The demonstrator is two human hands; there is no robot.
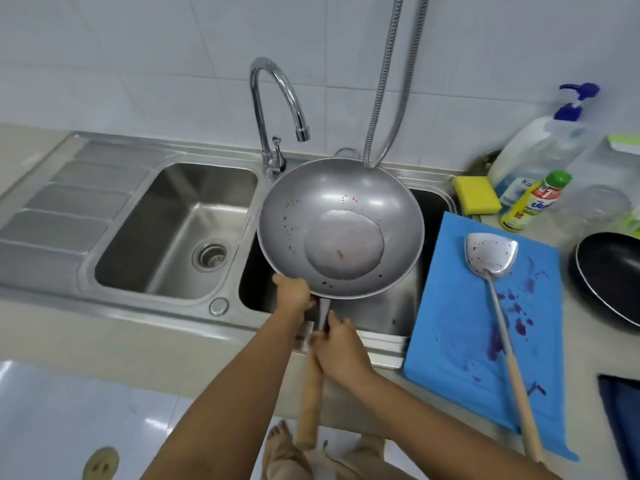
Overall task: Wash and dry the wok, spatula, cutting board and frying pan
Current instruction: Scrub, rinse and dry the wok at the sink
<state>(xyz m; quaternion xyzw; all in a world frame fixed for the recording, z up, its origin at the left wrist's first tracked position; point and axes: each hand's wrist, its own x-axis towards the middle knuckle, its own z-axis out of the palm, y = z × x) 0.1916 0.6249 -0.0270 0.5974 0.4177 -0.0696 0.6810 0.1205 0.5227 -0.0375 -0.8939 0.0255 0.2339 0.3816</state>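
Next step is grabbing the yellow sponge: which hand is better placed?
Probably the right hand: the sponge lies on its side, beyond the cutting board, while the left hand grips the wok near the rim.

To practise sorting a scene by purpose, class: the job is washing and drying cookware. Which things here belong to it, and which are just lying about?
Belongs to the job:
wok, over the sink
spatula
cutting board
frying pan
tap
sponge
yellow bottle, probably detergent

Lying about:
glass jar
pump bottle, use unclear
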